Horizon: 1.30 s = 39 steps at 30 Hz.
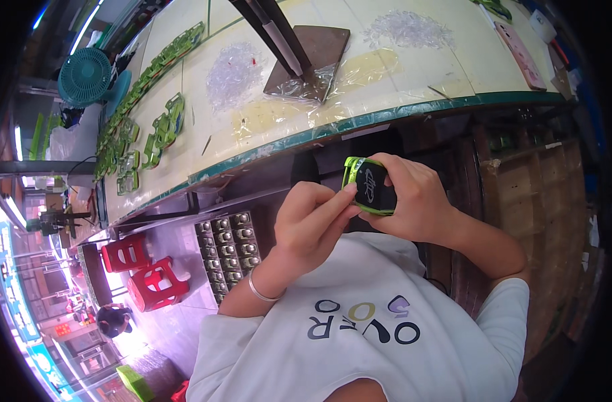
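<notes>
In front of my chest, just off the table's near edge, I hold a flat bright-green and black plastic piece (374, 187) with a pale mark on its dark face. My right hand (413, 199) grips it along its right side, thumb and fingers at opposite edges. With its fingertips pressed together at the green left edge, my left hand (314, 222) pinches the piece there. Whatever lies under those fingertips is hidden. Rows of similar green plastic frames (162, 130) lie on the left part of the table.
The pale table (205, 161) has a green edge. A dark upright arm (276, 37) stands over a brown board (333, 47). Beside it are clear plastic piles (234, 75) (410, 30). A pink phone (520, 55) lies right; red stools (160, 285) and a compartmented tray (227, 253) stand below left.
</notes>
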{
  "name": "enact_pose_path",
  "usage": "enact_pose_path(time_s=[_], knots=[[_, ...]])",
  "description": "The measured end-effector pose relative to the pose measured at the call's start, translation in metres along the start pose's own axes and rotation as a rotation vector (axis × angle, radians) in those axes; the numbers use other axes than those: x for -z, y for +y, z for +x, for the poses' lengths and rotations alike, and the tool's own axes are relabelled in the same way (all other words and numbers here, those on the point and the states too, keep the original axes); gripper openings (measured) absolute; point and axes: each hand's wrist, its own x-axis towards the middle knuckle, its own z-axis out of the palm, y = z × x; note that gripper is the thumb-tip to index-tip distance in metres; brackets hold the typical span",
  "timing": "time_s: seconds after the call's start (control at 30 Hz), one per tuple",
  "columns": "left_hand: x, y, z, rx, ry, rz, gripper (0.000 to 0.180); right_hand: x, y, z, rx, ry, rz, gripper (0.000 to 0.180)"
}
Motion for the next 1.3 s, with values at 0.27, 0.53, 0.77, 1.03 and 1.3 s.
enact_pose_path(time_s=[0.27,0.53,0.77,1.03,1.3], knots=[[-0.007,0.011,-0.002,0.101,-0.312,0.352,0.055,0.000,0.005,0.002,-0.206,-0.133,0.033,0.056],[-0.027,-0.022,-0.029,0.235,-0.102,-0.024,0.047,-0.018,0.015,-0.003,-0.234,-0.159,-0.049,0.065],[-0.045,-0.009,-0.027,1.090,0.257,-1.254,0.032,-0.017,0.013,-0.003,-0.059,-0.132,-0.111,0.051],[-0.031,-0.021,-0.041,1.265,0.099,-1.236,0.030,0.029,0.091,0.108,0.162,0.282,-0.468,0.009],[-0.021,-0.023,-0.054,1.228,0.106,-1.156,0.029,0.029,0.130,0.149,0.356,0.123,-0.833,0.004]])
